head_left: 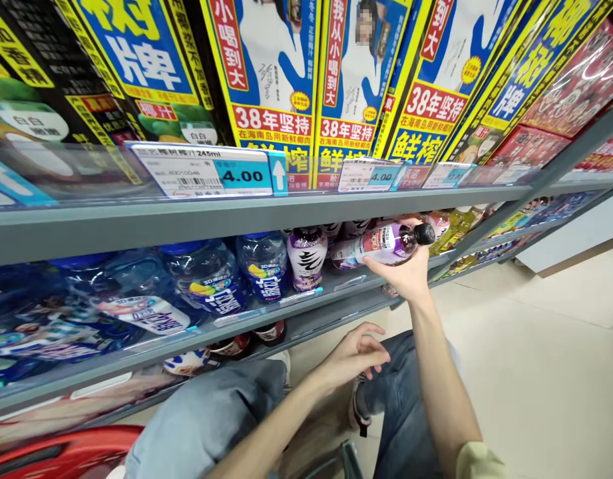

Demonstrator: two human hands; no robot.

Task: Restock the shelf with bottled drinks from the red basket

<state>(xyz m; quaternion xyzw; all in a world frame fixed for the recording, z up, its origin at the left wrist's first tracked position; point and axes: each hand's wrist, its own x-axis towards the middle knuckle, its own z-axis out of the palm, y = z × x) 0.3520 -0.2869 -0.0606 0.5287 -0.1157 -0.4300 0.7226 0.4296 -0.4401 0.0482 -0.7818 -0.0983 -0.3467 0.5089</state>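
My right hand (pixel 405 271) is wrapped round a drink bottle (pixel 381 245) with a purple and white label and a black cap. The bottle lies tilted almost on its side at the front of the middle shelf, its cap pointing right. To its left stands a similar upright bottle (pixel 307 258) with a large black character on its label. Lower down, my left hand (pixel 357 352) hovers over my knees with nothing in it, its fingers loosely bent and apart.
Blue-capped bottles (pixel 262 266) fill the shelf to the left. Above, a shelf edge (pixel 266 216) carries price tags (pixel 206 171) and tall juice cartons (pixel 266 86). A red basket (pixel 81 442) sits at lower left, and pale floor (pixel 530 359) lies to the right.
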